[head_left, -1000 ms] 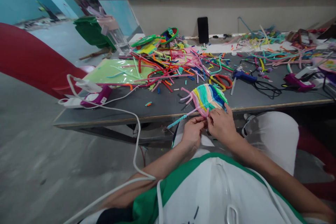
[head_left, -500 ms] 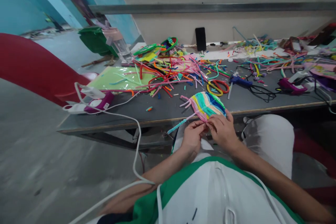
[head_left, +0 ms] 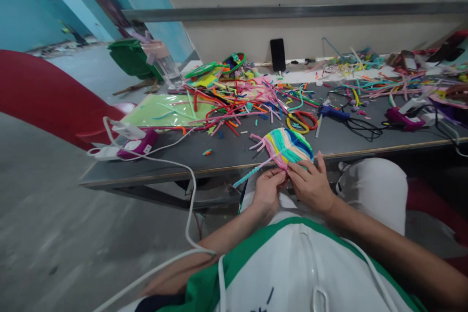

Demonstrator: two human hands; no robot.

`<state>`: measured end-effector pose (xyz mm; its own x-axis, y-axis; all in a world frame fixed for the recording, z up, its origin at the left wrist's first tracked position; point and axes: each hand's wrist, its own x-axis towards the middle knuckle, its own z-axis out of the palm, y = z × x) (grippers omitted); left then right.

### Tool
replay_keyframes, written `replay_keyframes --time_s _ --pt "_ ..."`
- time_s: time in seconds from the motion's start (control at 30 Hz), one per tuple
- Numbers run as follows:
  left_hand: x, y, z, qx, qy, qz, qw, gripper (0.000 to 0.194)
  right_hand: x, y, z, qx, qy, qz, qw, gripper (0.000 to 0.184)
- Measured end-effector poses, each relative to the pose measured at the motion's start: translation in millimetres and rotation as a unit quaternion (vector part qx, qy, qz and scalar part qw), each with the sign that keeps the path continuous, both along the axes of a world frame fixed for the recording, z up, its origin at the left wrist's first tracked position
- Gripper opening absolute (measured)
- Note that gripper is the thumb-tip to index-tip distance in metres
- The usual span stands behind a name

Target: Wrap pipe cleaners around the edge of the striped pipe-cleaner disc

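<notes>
Head: grey table point(head_left: 226, 153), perhaps concrete floor point(head_left: 73, 234)

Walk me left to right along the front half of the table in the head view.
Left purple socket block → small orange-and-teal scraps → striped multicoloured piece → blue glue gun → right purple socket block.

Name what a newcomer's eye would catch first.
Likely the striped piece at the front edge of the grey table, left hand and right hand at its near side. Behind it sprawls a tangle of bright stems. A large red curved shape stands at far left.
</notes>
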<state>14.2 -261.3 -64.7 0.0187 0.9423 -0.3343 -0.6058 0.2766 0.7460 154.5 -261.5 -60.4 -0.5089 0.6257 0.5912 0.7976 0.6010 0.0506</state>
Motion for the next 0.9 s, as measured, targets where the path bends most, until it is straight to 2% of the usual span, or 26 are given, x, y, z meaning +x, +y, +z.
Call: replay_keyframes --time_s 0.23,0.37,0.47,0.63,0.77,0.83,0.9 --pt "2 -3 23.4 0.026 0.005 0.034 0.999 0.015 7 7 27.1 -0.022 -0.028 0.029 0.999 0.022" --pt "0 -4 39.2 0.101 0.015 0.017 0.995 0.014 16 13 40.8 0.010 0.000 0.037 0.999 0.023" --pt "0 -4 51.4 0.167 0.058 -0.017 0.984 0.020 22 15 51.9 0.043 0.044 0.033 0.998 0.022" --pt "-3 -5 76.8 0.263 0.153 -0.038 0.952 0.021 27 13 68.5 0.089 0.173 0.017 0.981 0.011" --pt "-12 -9 104.3 0.297 0.233 -0.068 0.923 0.023 32 6 82.9 0.074 0.263 -0.017 0.962 0.008" --pt "-18 -9 118.8 0.325 0.297 -0.089 0.893 0.025 36 2 90.8 0.047 0.303 -0.032 0.951 0.008" --pt "-22 -5 131.3 0.367 0.369 -0.094 0.849 0.027 39 -3 96.9 0.016 0.342 -0.042 0.939 0.008"
